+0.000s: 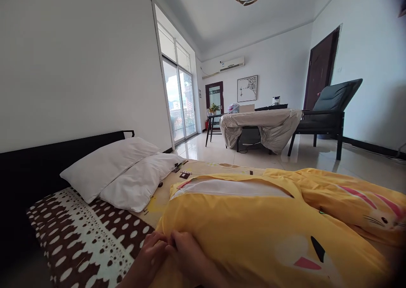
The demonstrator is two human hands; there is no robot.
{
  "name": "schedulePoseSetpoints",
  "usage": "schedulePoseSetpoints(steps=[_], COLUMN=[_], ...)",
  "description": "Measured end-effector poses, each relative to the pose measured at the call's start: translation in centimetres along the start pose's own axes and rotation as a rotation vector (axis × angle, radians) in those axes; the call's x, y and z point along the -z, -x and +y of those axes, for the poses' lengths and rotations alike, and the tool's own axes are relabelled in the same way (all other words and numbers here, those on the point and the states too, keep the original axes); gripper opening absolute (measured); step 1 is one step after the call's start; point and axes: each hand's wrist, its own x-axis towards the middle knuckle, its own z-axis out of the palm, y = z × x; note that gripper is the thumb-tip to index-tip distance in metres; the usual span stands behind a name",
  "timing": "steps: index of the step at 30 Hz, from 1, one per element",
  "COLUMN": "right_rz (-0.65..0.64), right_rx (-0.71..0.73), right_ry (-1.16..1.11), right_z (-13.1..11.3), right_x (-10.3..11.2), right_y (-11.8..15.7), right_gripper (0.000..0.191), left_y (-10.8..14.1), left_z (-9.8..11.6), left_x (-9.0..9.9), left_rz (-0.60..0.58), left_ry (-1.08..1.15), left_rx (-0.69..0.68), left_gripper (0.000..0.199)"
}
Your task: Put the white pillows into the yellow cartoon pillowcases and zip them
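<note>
Yellow cover, pinched at one edge by left hand and right hand together, probably for steadying such soft cloth; spread on the bed, rightward of both and beyond.

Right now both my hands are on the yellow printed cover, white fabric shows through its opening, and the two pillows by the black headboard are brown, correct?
Not quite: the two pillows by the black headboard are white, as the head view shows. The rest stands: your left hand and right hand are on the yellow printed cover, and white fabric shows through.
</note>
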Motion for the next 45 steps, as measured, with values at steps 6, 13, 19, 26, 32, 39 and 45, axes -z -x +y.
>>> schedulePoseSetpoints(steps=[6, 13, 19, 26, 32, 39, 45], right_rz=[0.003, 0.089, 0.043, 0.03, -0.023, -0.088, -0.034], right_rx=[0.15, 0.047, -0.048, -0.163, -0.189, -0.148, -0.13], right_ry=[0.193, 0.307, 0.379, 0.502, 0.592, 0.613, 0.562], right_z=[-0.7, -0.1, 0.4, 0.0, -0.2, -0.2, -0.2], right_x=[-1.1, -1.1, 3.0, 2.9, 2.2, 1.7, 1.8], right_y=[0.0, -0.4, 0.4, -0.3, -0.5, -0.3, -0.2], right_gripper=[0.016, 0.015, 0.017, 0.014, 0.022, 0.019, 0.024], left_y=[-0.5, -2.7, -1.9, 0.8, -0.2, -2.4, -3.3], left_z=[0.3, 1.6, 0.9, -1.3, -0.4, -0.9, -0.3], left_x=[3.4, 1.9, 0.6, 0.5, -1.8, -4.1, -3.7], left_rz=[-0.106, -0.044, 0.388, -0.054, -0.038, 0.099, 0.174], left_ry=[0.087, 0.105, 0.104, 0.912, 1.186, 1.184, 1.153], left_rx=[-0.019, 0.014, 0.27, 0.81, 0.882, 0.825, 0.752], left_gripper=[0.019, 0.028, 0.028, 0.048, 0.048, 0.048, 0.036])
